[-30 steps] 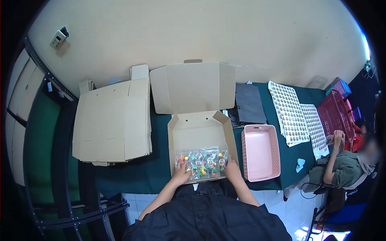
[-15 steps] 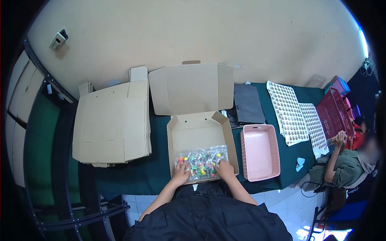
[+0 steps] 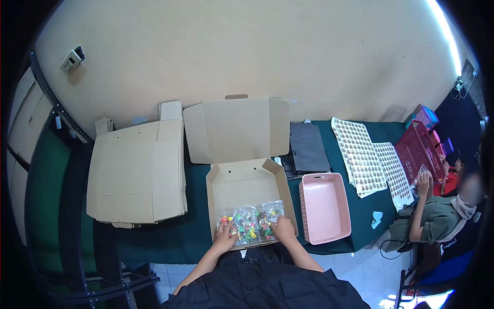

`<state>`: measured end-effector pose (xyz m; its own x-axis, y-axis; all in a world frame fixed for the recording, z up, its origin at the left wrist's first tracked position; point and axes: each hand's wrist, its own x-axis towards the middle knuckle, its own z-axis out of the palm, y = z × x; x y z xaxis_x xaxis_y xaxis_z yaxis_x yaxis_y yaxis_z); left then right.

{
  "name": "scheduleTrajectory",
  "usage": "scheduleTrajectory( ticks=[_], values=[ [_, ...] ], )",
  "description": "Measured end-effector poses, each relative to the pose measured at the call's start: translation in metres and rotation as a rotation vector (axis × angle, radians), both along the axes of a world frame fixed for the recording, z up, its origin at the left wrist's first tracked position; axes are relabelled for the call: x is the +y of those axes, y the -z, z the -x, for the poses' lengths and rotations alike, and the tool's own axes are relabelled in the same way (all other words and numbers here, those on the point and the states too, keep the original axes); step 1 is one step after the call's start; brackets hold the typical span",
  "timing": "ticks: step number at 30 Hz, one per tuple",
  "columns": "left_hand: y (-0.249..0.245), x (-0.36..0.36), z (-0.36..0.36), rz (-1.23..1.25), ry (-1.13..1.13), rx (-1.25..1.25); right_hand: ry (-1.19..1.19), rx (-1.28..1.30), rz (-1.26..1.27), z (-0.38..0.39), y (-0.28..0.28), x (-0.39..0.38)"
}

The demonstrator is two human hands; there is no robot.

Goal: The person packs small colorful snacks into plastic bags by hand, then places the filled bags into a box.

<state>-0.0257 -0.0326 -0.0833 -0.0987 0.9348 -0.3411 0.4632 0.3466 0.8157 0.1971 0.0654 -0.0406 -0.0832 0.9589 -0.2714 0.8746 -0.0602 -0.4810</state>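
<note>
An open cardboard box (image 3: 242, 180) stands before me with its lid (image 3: 236, 131) folded back toward the wall. In its near half lie clear plastic bags (image 3: 247, 224) filled with small red, yellow, green and dark pieces. My left hand (image 3: 225, 240) is at the left bags, its fingers bent and closed on the plastic. At the right edge of the right-hand bag (image 3: 267, 219), my right hand (image 3: 283, 230) has its fingers curled on the plastic. Both hands are inside the box's front part; the fingertips are partly hidden.
Flat cardboard boxes (image 3: 136, 175) are stacked on the left. To the right are a pink basket (image 3: 325, 206), black paper bags (image 3: 309, 149), sticker sheets (image 3: 360, 157) and a maroon basket (image 3: 419, 152). A co-worker (image 3: 432, 221) at far right holds clear plastic.
The view has shifted, so the scene sits lower and further left. A gap now shows between the bags in the box. My hands remain at their two sides, fingers more curled.
</note>
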Motion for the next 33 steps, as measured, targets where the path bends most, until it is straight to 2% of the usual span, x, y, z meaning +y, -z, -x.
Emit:
scheduleTrajectory(
  ticks=[3, 4, 8, 10, 18, 21, 23, 24, 25, 26, 28, 29, 31, 32, 33],
  values=[
    [-0.006, -0.002, -0.003, -0.015, -0.003, 0.004, -0.103, 0.093, 0.125, 0.016, -0.018, -0.003],
    [-0.009, -0.002, -0.004, -0.031, 0.006, 0.022, -0.12, 0.081, 0.064, 0.023, -0.013, -0.004],
    [-0.018, -0.005, -0.007, -0.049, 0.061, 0.164, -0.175, 0.021, 0.092, 0.045, 0.01, 0.001],
    [-0.018, -0.004, -0.006, -0.082, 0.056, 0.027, -0.262, 0.141, 0.106, 0.05, 0.033, 0.006],
    [-0.008, -0.002, -0.004, 0.029, 0.064, 0.029, -0.146, 0.108, 0.063, 0.059, 0.049, 0.006],
    [-0.01, 0.0, -0.005, 0.033, 0.027, 0.031, -0.164, 0.233, 0.122, 0.058, 0.056, 0.019],
    [-0.017, 0.003, -0.002, 0.122, -0.045, -0.185, -0.374, 0.183, 0.276, 0.054, 0.052, 0.029],
    [-0.024, 0.002, -0.003, 0.107, -0.027, -0.106, -0.368, 0.126, 0.161, 0.052, 0.054, 0.027],
    [-0.014, -0.003, -0.004, 0.117, -0.039, -0.117, -0.378, 0.117, 0.174, 0.05, 0.041, 0.023],
    [0.0, -0.003, -0.005, 0.085, -0.016, -0.044, -0.329, -0.018, 0.108, 0.048, 0.028, 0.022],
    [-0.001, -0.001, -0.006, 0.054, 0.023, 0.079, -0.247, -0.237, 0.021, 0.044, 0.022, 0.023],
    [-0.003, -0.001, -0.005, 0.055, 0.018, 0.08, -0.252, -0.236, 0.021, 0.046, 0.019, 0.022],
    [-0.012, 0.0, -0.003, 0.103, -0.025, -0.12, -0.16, -0.314, -0.017, 0.058, -0.005, 0.016],
    [-0.015, 0.002, -0.003, 0.098, -0.027, -0.118, -0.182, -0.238, 0.045, 0.065, -0.024, 0.013],
    [-0.016, 0.002, -0.004, 0.084, -0.035, -0.135, -0.185, -0.236, 0.041, 0.07, -0.018, 0.011]
  ],
)
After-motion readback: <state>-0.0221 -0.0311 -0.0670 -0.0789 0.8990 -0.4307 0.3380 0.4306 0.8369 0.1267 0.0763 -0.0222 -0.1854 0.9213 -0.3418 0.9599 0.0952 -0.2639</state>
